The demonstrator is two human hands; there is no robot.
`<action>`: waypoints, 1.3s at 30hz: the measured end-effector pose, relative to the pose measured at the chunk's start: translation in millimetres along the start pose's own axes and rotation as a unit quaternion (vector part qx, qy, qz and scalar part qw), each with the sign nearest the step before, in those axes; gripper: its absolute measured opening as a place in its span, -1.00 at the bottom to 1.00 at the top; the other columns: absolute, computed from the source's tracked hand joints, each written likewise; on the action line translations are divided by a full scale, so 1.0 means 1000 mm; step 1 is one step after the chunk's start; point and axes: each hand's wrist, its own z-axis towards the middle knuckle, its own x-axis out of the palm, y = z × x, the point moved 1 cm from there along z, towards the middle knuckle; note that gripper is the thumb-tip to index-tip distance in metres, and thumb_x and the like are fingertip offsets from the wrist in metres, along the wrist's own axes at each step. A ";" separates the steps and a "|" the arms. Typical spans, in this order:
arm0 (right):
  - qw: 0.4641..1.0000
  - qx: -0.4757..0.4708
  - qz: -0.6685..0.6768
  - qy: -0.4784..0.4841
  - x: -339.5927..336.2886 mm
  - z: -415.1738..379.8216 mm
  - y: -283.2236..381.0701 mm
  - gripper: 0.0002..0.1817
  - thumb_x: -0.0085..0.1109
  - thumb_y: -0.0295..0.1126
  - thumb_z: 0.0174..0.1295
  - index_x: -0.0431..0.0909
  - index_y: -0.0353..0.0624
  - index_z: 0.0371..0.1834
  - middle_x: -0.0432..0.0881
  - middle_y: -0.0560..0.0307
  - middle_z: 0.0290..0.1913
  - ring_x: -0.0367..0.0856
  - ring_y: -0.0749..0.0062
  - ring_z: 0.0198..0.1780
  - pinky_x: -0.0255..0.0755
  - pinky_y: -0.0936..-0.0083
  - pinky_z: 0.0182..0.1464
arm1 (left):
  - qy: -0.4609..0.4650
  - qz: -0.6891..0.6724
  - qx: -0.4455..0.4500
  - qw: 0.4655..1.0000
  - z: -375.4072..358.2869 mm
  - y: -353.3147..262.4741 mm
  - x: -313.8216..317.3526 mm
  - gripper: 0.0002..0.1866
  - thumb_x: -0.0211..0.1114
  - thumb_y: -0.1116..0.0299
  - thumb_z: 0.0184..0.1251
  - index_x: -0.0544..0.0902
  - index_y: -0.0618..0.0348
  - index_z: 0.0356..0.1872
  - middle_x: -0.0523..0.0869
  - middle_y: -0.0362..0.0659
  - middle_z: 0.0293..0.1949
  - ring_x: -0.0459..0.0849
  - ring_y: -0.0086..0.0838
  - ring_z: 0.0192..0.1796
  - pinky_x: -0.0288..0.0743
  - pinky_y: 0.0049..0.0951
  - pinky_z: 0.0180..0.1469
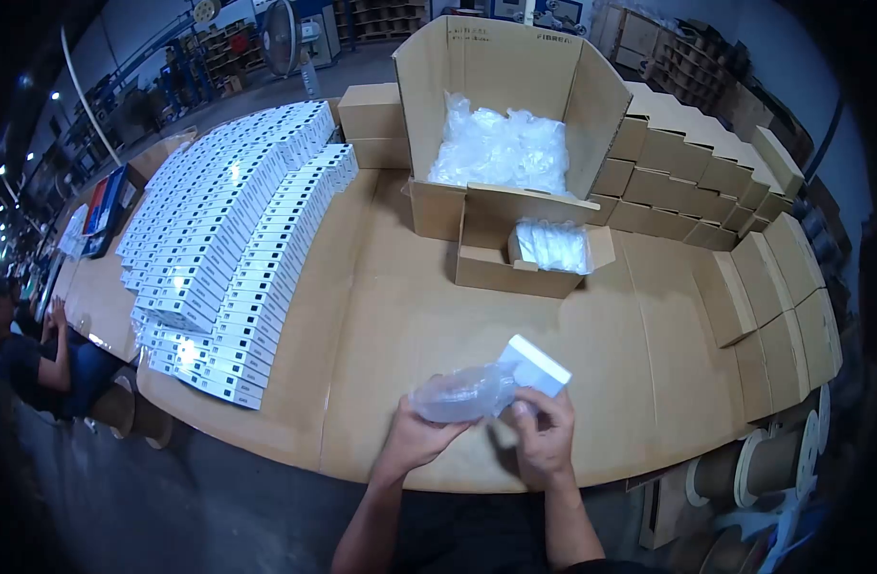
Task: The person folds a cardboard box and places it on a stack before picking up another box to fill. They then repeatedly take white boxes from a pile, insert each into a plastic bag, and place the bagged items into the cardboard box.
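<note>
My left hand [421, 440] is closed on a clear, crinkled plastic bag [458, 395], which looks like bubble wrap. A small white box [536, 366] sticks out of the bag's right end, tilted up and away from me. Thumb and fingers of my right hand [546, 432] pinch the box near the bag's mouth. Both hands are above the front part of the cardboard-covered table [381, 335]. Beyond them stands a small open carton [501, 275] with several wrapped packs [551, 246] inside.
Long stacks of white boxes [238, 230] fill the left side. A large open carton [501, 72] at the back holds clear plastic bags [505, 148]. Brown cartons [678, 182] line the right. A person [37, 354] sits at far left. Cable spools [778, 464] stand below the right edge.
</note>
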 end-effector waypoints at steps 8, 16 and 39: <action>0.977 -0.200 0.069 0.029 -0.043 0.055 0.043 -0.29 0.33 -0.66 0.32 0.19 -0.09 0.46 0.50 -0.03 0.13 0.65 0.34 0.02 0.59 0.40 0.08 | 0.028 0.034 -0.033 0.999 -0.015 0.001 -0.015 -0.66 0.55 0.54 0.22 0.74 0.31 0.03 0.86 -0.14 -0.16 0.78 -0.58 -0.09 0.65 -0.47 0.00; 0.930 -0.234 0.126 0.252 -0.016 0.097 0.070 -0.38 0.25 -0.73 0.33 0.29 -0.12 0.41 0.50 0.00 0.21 0.60 0.35 0.20 0.70 0.40 0.04 | 0.044 0.051 -0.039 0.997 -0.019 0.009 -0.014 -0.68 0.55 0.51 0.22 0.75 0.30 0.00 0.87 -0.11 -0.14 0.82 -0.51 -0.08 0.68 -0.41 -0.01; 0.891 -0.076 0.259 0.366 0.023 0.105 0.057 -0.62 0.23 -0.49 0.47 0.44 -0.19 0.31 0.61 0.15 0.01 0.64 0.53 0.00 0.57 0.52 0.10 | 0.028 0.001 -0.082 0.996 -0.027 0.010 -0.014 -0.64 0.56 0.52 0.20 0.72 0.38 0.01 0.85 -0.10 -0.10 0.80 -0.47 -0.04 0.71 -0.36 0.04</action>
